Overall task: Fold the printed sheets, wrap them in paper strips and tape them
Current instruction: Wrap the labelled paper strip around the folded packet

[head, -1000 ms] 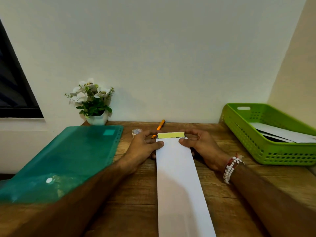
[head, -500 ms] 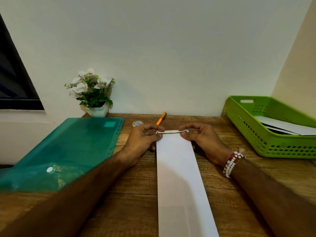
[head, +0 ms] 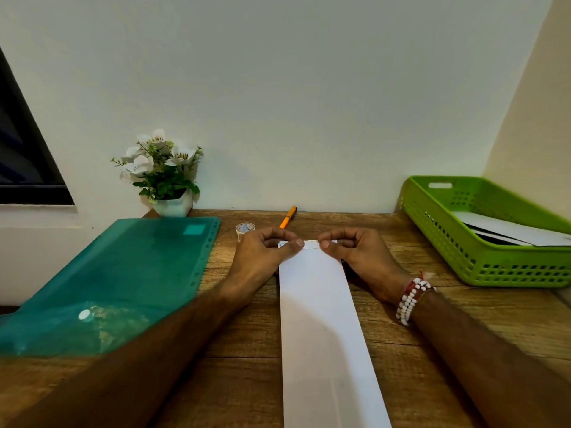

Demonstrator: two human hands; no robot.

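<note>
Paper strip (head: 321,319) was lying flat on the wooden counter (head: 247,366), running from the near edge straight away to about the middle, and both hands were working its far end. Left hand (head: 262,254) had its fingers (head: 293,244) pinched on the far left corner, right hand (head: 358,251) pinched on the far right corner, thumbs on top pressing the paper down. My guess is whatever was being wrapped sat tucked under that turned-over far edge, but it was covered, so I couldn't tell for sure. Gripping both corners at once made sense to me: it keeps the roll square so the strip doesn't wander off to one side.

Small tape roll (head: 245,229) sat just beyond the left hand, with an orange pen (head: 288,216) further back near the wall, both in easy reach, probably for the sealing step, which hadn't been done yet. Green basket (head: 438,230) on the far right held some white sheets (head: 509,231), and a teal plastic folder (head: 123,279) took up the left side, next to a little flower pot (head: 171,205) at the back.
</note>
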